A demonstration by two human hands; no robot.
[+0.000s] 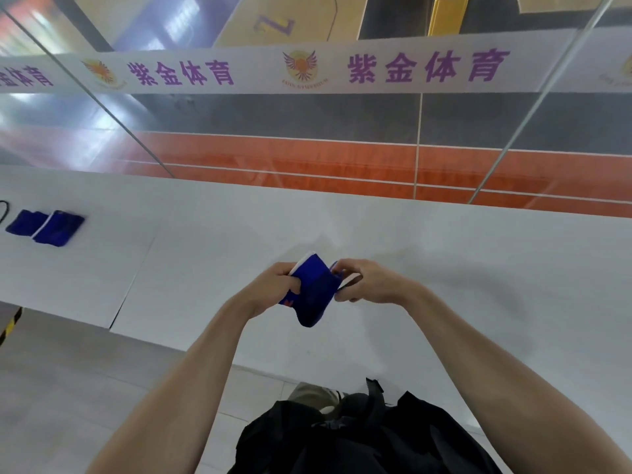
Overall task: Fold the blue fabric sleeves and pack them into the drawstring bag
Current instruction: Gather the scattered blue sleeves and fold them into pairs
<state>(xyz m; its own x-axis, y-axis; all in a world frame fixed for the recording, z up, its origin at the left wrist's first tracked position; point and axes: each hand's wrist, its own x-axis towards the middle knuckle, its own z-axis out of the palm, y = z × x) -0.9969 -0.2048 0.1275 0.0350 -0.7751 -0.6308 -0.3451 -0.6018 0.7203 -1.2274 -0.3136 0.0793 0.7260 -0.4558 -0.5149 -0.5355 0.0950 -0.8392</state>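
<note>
White tabletop [444, 254] runs across in front of me, with glass panels behind it carrying a printed banner [307, 68] and an orange-and-grey sports floor beyond. I stand at the near edge with both arms out over the surface. My left hand [273, 285] is closed around one end of a blue sleeve [316, 290], thumb on top and fingers curled under, near its white-edged cuff. My right hand [369, 282] is pinched shut on the opposite end, where a second white edge shows between the fingers. The sleeve is held above the table, not resting on it, and its middle sags down in a soft loop. Judging by that sag, the fabric is light, limp and stretchy; it will not hold a crease unaided, so the fold needs pressing flat on the table or pinning between thumb and fingers. The firmer cuffs look like the best places to take hold. Two folded sleeves [44, 227] lie side by side at the far left of the table, well apart from my hands. A thin black cord [5, 210] shows just beyond them at the frame edge; it may belong to the drawstring bag, but I cannot confirm that. A black bag [359, 436] hangs at my waist.
</note>
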